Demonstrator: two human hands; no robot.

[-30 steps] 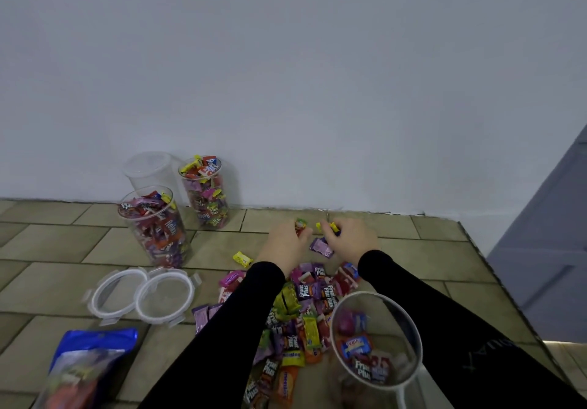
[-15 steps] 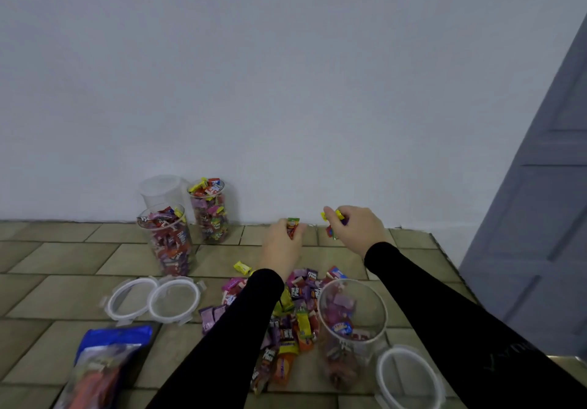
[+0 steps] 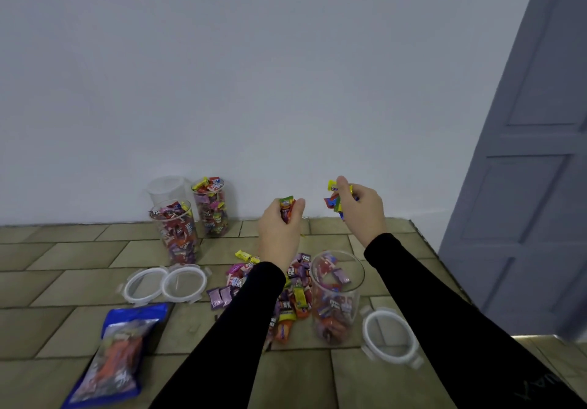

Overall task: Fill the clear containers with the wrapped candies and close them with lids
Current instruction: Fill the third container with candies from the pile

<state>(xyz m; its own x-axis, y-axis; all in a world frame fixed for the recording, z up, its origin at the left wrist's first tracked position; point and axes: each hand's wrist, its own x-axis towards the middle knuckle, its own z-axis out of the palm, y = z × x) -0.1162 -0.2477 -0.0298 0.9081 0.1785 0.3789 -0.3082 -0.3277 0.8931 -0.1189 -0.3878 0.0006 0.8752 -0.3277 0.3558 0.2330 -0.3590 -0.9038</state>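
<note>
Clear plastic container nearest you stands upright on the tiled floor, open-topped, only partly filled. Step in hand: loading it, judged from both fists raised with candy above the loose pile of wrapped candies.

Your left hand is clenched round a small bunch of wrappers, a green-and-red one poking out by the thumb. Your right hand pinches a mixed handful, yellow, blue and red, held higher and beyond the container's mouth.

Next move, as I read it: bring both hands back over the open rim and release; the mouth is narrow, so drop one hand at a time or pieces will spill.

One lid lies just right of the container. Two more lids lie touching, to the left. Two filled containers stand near the wall, unlidded, an empty one behind them. Blue candy bag lies front left.
</note>
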